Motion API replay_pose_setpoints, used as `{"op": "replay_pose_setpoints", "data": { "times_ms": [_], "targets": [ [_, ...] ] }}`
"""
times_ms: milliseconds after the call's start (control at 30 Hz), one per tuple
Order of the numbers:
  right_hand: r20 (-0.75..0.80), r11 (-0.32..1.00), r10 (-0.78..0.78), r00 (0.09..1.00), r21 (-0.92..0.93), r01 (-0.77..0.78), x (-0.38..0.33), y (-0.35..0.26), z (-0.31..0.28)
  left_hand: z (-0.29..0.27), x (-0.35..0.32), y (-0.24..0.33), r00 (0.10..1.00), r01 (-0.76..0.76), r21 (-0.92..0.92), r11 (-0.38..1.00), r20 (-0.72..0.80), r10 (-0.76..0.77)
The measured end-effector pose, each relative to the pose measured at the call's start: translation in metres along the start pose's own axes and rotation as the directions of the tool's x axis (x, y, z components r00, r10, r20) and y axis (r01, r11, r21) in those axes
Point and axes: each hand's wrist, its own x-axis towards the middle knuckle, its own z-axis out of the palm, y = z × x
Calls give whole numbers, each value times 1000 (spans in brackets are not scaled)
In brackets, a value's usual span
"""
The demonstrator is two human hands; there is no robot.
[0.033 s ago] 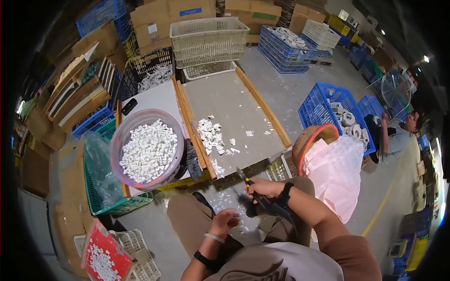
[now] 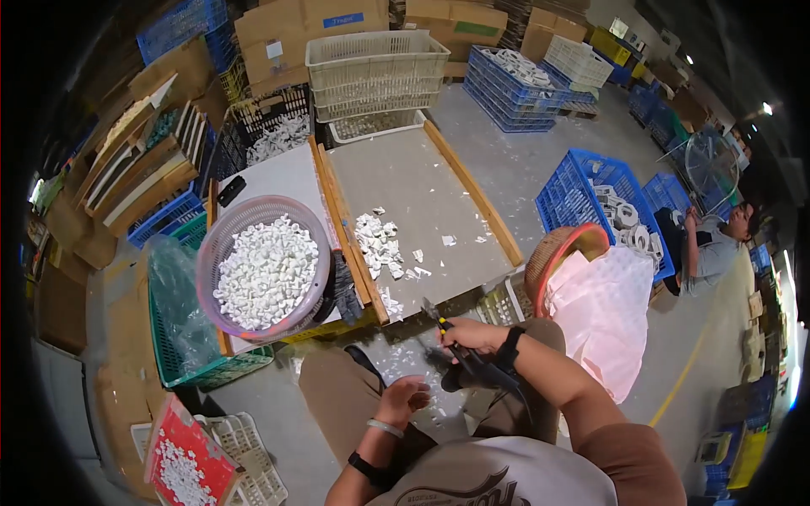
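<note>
Seated worker, cutters in one hand, small white pieces in the lap.

The right hand [image 2: 469,336] is wrapped tight around the dark handles of a pair of cutters [image 2: 445,332], whose tip juts up and to the left of the knuckles, just over the near edge of the desk [image 2: 422,190]. The left hand [image 2: 403,397] sits lower, over the lap, fingers curled in; whether it pinches a piece cannot be told. White scraps [image 2: 405,363] lie scattered on the lap between the two hands. Up on the desk, a loose pile of white parts [image 2: 378,244] rests well beyond the cutters, and to its left a pink basket [image 2: 215,257] holds a heap of the same parts.
</note>
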Motion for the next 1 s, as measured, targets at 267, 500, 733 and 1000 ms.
{"op": "replay_pose_setpoints", "data": {
  "times_ms": [267, 500, 733, 1000],
  "targets": [
    [79, 976, 125, 989, 171, -137, 56, -34, 5, -5, 6, 5, 998, 9, -14, 1000, -57, -10],
    [111, 979, 101, 989, 165, -118, 89, -45, -13, -2, 5, 14, 992, 11, 17, 1000, -127, -9],
    [107, 976, 114, 988, 173, -131, 91, -48, -16, 5, 4, 20, 986, 4, 3, 1000, -164, -3],
    [90, 975, 116, 989, 181, -131, 101, -50, -10, 3, 5, 18, 983, 20, 30, 999, -186, -14]
  ]
}}
